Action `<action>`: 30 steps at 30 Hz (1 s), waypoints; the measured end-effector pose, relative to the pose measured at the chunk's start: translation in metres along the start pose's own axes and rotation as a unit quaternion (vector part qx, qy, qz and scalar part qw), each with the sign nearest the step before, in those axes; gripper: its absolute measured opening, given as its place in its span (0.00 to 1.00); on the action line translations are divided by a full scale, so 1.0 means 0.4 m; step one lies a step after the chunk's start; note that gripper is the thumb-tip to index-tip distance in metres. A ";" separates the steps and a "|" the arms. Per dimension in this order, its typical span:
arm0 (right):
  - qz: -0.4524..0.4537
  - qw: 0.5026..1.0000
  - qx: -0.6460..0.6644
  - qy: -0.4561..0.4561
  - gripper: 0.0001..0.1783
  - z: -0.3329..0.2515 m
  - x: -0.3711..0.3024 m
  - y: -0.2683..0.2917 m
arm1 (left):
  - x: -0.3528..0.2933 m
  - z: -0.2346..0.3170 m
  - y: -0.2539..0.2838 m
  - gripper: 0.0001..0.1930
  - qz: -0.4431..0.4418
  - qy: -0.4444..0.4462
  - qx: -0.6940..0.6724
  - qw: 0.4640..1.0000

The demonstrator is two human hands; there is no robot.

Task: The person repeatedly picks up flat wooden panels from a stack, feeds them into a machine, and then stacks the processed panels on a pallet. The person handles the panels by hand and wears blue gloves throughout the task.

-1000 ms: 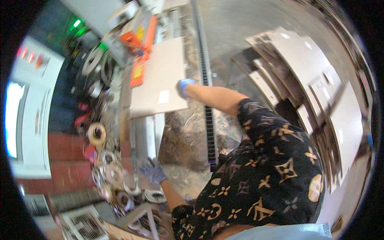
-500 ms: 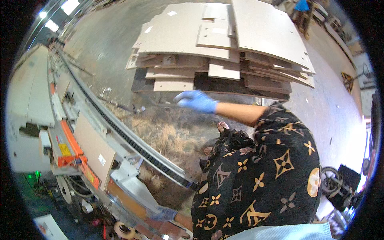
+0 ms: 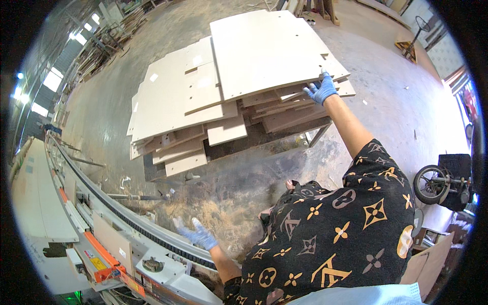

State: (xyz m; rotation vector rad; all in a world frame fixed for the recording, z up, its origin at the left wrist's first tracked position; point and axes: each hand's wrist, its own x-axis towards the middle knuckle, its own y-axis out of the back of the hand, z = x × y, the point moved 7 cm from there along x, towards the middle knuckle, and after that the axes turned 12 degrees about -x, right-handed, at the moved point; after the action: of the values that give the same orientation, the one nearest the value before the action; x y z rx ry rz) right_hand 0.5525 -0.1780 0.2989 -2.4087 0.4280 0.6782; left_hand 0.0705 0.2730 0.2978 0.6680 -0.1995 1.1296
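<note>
The right hand (image 3: pixel 321 90), gloved in blue and half open, is at the near right edge of the large pale board (image 3: pixel 269 51) (whether it grips cannot be told). That board tops a pile of boards (image 3: pixel 175 96) in the upper middle of the frame. At lower centre-left, the left hand (image 3: pixel 198 235), fingers spread, holds nothing near the machine (image 3: pixel 175 279).
</note>
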 end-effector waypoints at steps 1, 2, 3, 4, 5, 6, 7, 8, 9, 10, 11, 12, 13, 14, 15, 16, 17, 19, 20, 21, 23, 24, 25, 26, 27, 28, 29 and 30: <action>-0.004 1.000 -0.020 -0.008 0.32 -0.025 0.032 0.015 | -0.005 0.024 -0.050 0.30 -0.010 -0.010 -0.035 0.999; 0.007 0.998 -0.055 0.004 0.26 -0.035 0.051 0.029 | -0.015 0.030 -0.104 0.31 -0.030 0.019 -0.064 0.997; 0.025 0.996 -0.088 -0.005 0.21 -0.030 0.057 0.039 | -0.026 0.042 -0.162 0.32 -0.047 0.035 -0.108 0.992; 0.037 0.992 -0.109 0.043 0.16 -0.024 0.044 0.043 | -0.037 0.058 -0.211 0.32 -0.062 0.052 -0.151 0.985; 0.000 0.993 -0.109 0.039 0.13 0.002 0.016 0.032 | -0.051 0.085 -0.268 0.33 -0.101 0.058 -0.213 0.970; -0.048 0.993 -0.107 0.019 0.10 0.049 -0.034 0.019 | -0.062 0.121 -0.342 0.33 -0.137 0.064 -0.273 0.950; -0.078 0.990 -0.114 0.017 0.08 0.105 -0.099 0.004 | -0.073 0.162 -0.409 0.34 -0.170 0.073 -0.327 0.927; -0.158 0.977 -0.141 -0.002 0.09 0.175 -0.187 -0.010 | -0.092 0.190 -0.493 0.33 -0.215 0.152 -0.397 0.879; -0.238 0.948 -0.209 -0.036 0.11 0.249 -0.271 -0.031 | -0.114 0.221 -0.573 0.32 -0.253 0.233 -0.456 0.821; -0.365 0.870 -0.330 -0.034 0.13 0.301 -0.356 -0.045 | -0.134 0.258 -0.639 0.31 -0.259 0.281 -0.502 0.776; -0.379 0.799 -0.467 -0.007 0.14 0.337 -0.407 -0.027 | -0.142 0.297 -0.692 0.31 -0.272 0.308 -0.557 0.721; -0.542 0.698 -0.456 0.104 0.16 0.341 -0.490 -0.056 | -0.142 0.315 -0.734 0.31 -0.258 0.398 -0.632 0.613; -0.605 0.661 -0.443 0.002 0.17 0.361 -0.519 -0.020 | -0.134 0.342 -0.758 0.31 -0.249 0.447 -0.707 0.489; -0.636 0.630 -0.435 0.100 0.16 0.315 -0.521 -0.018 | -0.097 0.358 -0.735 0.30 -0.232 0.388 -0.756 0.473; -0.652 0.569 -0.461 0.198 0.15 0.265 -0.505 -0.009 | -0.055 0.323 -0.704 0.30 -0.168 0.371 -0.712 0.571; -0.589 0.602 -0.488 0.230 0.14 0.213 -0.453 0.002 | -0.014 0.311 -0.668 0.30 -0.162 0.307 -0.657 0.669; -0.526 0.613 -0.514 0.289 0.13 0.148 -0.402 0.005 | 0.019 0.282 -0.641 0.30 -0.099 0.314 -0.668 0.667; -0.395 0.667 -0.479 0.412 0.12 -0.011 -0.308 -0.002 | 0.056 0.222 -0.621 0.30 0.016 0.386 -0.691 0.612; -0.338 0.686 -0.486 0.422 0.12 -0.069 -0.255 -0.013 | 0.091 0.247 -0.646 0.27 -0.076 0.305 -0.641 0.700; -0.290 0.690 -0.475 0.463 0.12 -0.133 -0.215 -0.033 | 0.101 0.265 -0.699 0.25 -0.093 0.291 -0.698 0.647; -0.178 0.641 -0.517 0.539 0.14 -0.237 -0.146 -0.078 | 0.083 0.304 -0.834 0.22 -0.143 0.326 -0.729 0.584; -0.157 0.626 -0.529 0.551 0.16 -0.272 -0.108 -0.106 | 0.050 0.338 -0.923 0.21 -0.168 0.379 -0.768 0.488; -0.136 0.609 -0.542 0.563 0.19 -0.302 -0.071 -0.130 | 0.009 0.340 -0.992 0.21 -0.164 0.455 -0.718 0.501; -0.110 0.585 -0.561 0.575 0.21 -0.323 -0.035 -0.156 | -0.011 0.353 -1.038 0.19 -0.175 0.440 -0.648 0.597; -0.074 0.564 -0.588 0.574 0.23 -0.337 0.002 -0.172 | -0.015 0.379 -1.069 0.17 -0.202 0.435 -0.644 0.596; -0.096 0.597 -0.604 0.519 0.25 -0.336 0.050 -0.183 | -0.018 0.384 -1.091 0.17 -0.147 0.464 -0.629 0.606; -0.122 0.593 -0.611 0.510 0.26 -0.333 0.074 -0.197 | -0.012 0.391 -1.087 0.18 -0.139 0.473 -0.608 0.622; -0.143 0.591 -0.618 0.499 0.26 -0.329 0.092 -0.206 | -0.006 0.402 -1.076 0.18 -0.141 0.478 -0.597 0.629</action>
State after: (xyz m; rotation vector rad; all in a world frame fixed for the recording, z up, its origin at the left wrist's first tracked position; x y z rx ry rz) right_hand 0.6672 -0.2013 0.4072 -3.8710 -0.1948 -1.0902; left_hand 0.4785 0.0658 0.2553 -1.1000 0.1049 0.6677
